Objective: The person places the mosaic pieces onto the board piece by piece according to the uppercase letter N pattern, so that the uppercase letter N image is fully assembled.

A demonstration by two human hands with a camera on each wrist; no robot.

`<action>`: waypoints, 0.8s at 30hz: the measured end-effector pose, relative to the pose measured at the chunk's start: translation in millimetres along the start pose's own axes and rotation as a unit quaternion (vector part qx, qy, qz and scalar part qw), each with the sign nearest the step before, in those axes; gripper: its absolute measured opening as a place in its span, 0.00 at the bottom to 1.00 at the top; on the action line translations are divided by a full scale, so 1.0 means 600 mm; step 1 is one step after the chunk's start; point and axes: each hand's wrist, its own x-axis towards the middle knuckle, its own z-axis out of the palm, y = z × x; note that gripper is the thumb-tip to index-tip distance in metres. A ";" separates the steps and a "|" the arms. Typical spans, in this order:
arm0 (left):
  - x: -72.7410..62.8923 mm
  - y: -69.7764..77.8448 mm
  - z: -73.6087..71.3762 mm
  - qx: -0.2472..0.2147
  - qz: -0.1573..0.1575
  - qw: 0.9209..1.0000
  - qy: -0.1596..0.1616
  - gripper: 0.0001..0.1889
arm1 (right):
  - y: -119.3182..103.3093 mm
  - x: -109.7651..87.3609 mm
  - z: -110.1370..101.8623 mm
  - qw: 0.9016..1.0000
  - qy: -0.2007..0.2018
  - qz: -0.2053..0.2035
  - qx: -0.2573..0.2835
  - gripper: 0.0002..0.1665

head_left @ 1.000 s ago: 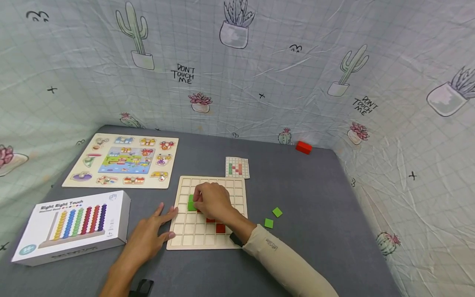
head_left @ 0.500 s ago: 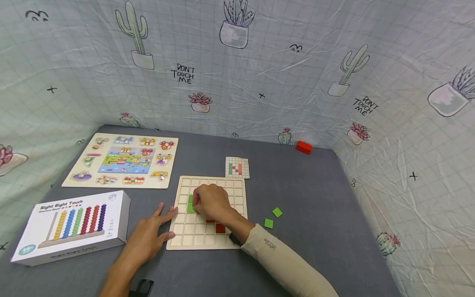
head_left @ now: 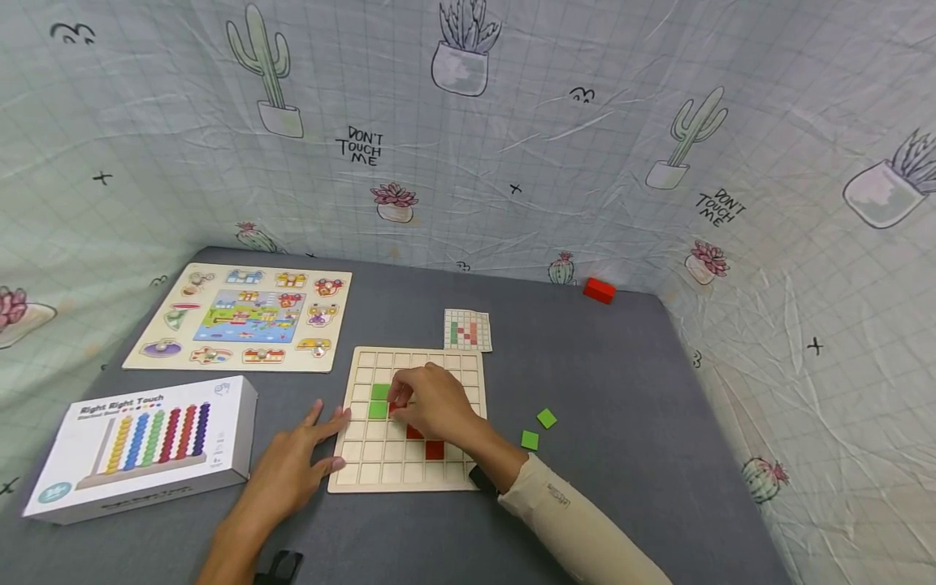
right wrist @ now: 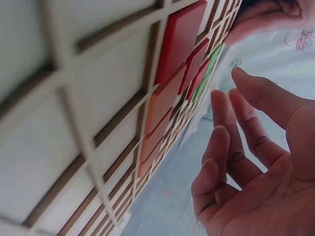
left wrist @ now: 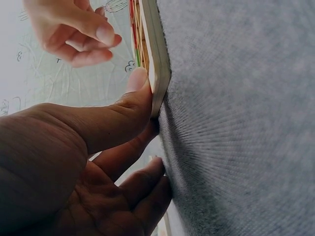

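Note:
A square wooden grid board [head_left: 366,473] lies on the table. My left hand [head_left: 288,465] rests beside its left edge, with thumb and index fingertips touching the side. Over the board's middle, my right hand [head_left: 433,400] hovers with thumb and fingers loosely bent and nothing between them, as the right wrist view shows. Two green tiles [head_left: 379,400] sit in neighbouring cells at the board's left. Red tiles [head_left: 435,450] step diagonally down to the right from them. Orange tiles [right wrist: 165,101] stand in a row in the right wrist view; my right hand hides them in the head view.
Two loose green tiles, one [head_left: 546,418] and another [head_left: 530,439], lie right of the board. A pattern card [head_left: 478,318] touches its back edge. A picture puzzle board [head_left: 252,272] and a white bead-toy box [head_left: 157,431] are at the left; a red block [head_left: 599,291] stands far right.
My right hand has moved off the green tiles, rightwards and slightly up, and both now show fully. My left hand has stayed at the board's edge.

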 end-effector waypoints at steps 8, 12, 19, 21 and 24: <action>0.001 0.001 0.000 0.001 -0.006 1.000 -0.003 0.36 | 0.028 -0.030 -0.016 0.998 0.015 -0.011 0.059 0.08; 0.001 0.001 0.000 -0.002 -0.005 1.000 -0.004 0.37 | 0.045 -0.047 -0.024 0.997 0.028 -0.014 0.075 0.09; 0.001 0.000 -0.001 0.002 -0.007 1.000 -0.009 0.36 | 0.075 -0.081 -0.038 0.996 0.044 -0.007 0.082 0.11; 0.002 0.000 -0.001 0.003 -0.006 1.000 -0.010 0.36 | 0.083 -0.092 -0.042 0.995 0.053 -0.004 0.084 0.11; 0.002 -0.002 -0.001 0.003 -0.006 1.000 -0.012 0.36 | 0.094 -0.110 -0.048 0.994 0.063 0.010 0.090 0.12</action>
